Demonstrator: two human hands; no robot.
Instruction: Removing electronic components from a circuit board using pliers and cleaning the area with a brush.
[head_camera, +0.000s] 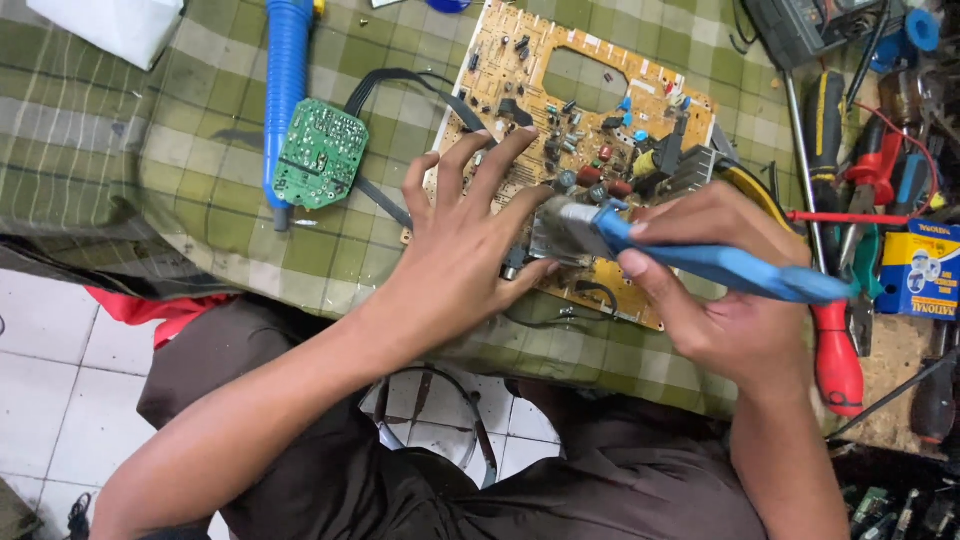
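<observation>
The big tan circuit board (590, 120) is laid flat on a green checked cloth (130, 150), near the middle of the view. It is pressed down by the left hand (465, 235), with the fingers spread open on it. A blue soldering tool (700, 258) is gripped tight in the right hand (725, 290), its tip set on the board. A small green board (320, 152) is seen to the left.
</observation>
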